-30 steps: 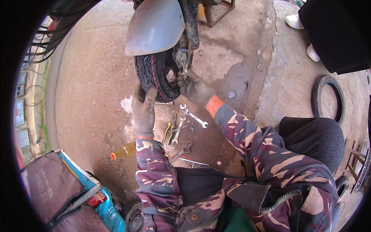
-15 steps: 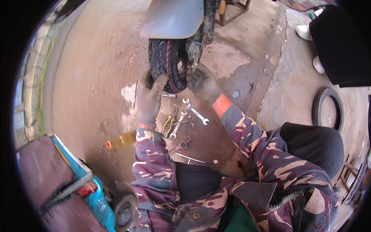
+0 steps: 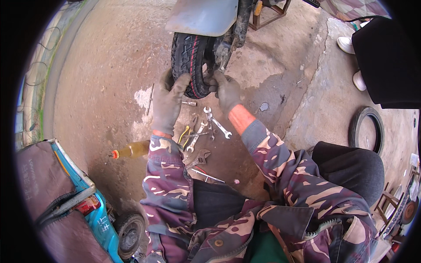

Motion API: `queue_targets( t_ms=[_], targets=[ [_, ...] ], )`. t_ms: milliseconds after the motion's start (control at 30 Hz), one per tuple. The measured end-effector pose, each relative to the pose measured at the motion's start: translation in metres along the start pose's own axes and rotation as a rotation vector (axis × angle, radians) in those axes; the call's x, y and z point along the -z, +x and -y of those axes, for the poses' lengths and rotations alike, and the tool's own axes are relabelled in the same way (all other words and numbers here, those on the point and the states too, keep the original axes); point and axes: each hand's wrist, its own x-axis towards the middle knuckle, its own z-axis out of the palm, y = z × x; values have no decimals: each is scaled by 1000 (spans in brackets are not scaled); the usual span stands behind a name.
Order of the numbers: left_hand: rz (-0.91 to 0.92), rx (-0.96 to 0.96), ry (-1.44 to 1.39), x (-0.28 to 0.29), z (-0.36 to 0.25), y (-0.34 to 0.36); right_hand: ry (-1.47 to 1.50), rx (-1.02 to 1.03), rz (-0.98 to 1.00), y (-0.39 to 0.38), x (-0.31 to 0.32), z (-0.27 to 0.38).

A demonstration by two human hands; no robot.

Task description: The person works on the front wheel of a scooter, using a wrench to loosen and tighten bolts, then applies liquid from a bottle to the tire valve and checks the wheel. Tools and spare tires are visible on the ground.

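A motorcycle wheel with a black tyre, a red line round its tread, hangs under a pale mudguard. My left hand, in a grey glove, grips the tyre's lower left side, the thumb lying on the tread. Also gloved, my right hand is closed beside the tyre's right edge, just below the axle end; what its fingertips hold is hidden. On the ground below lie open-end wrenches, yellow-handled pliers, an adjustable wrench and a socket tool.
A bottle of yellowish liquid lies at the left, near a blue vehicle with brown covers. On the right are a loose tyre and a person in white shoes. A metal stand is behind the wheel.
The view has shifted slightly. My right hand has moved a little left, from by the axle end to the tyre's side. My left hand keeps its grip on the tyre.
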Motion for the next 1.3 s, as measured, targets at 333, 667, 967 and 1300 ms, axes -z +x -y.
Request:
queue_targets(
  t_ms=[333,667,967,1300],
  targets=[
    [59,65,-46,2,-6,-3,335,-162,420,28,35,-15],
    [-9,15,114,19,8,-17,184,-159,305,33,65,-14],
    [44,559,601,80,132,-88,19,-118,224,32,53,5],
    [278,680,1176,46,213,-161,-297,13,51,-48,28,-34]
  ],
)
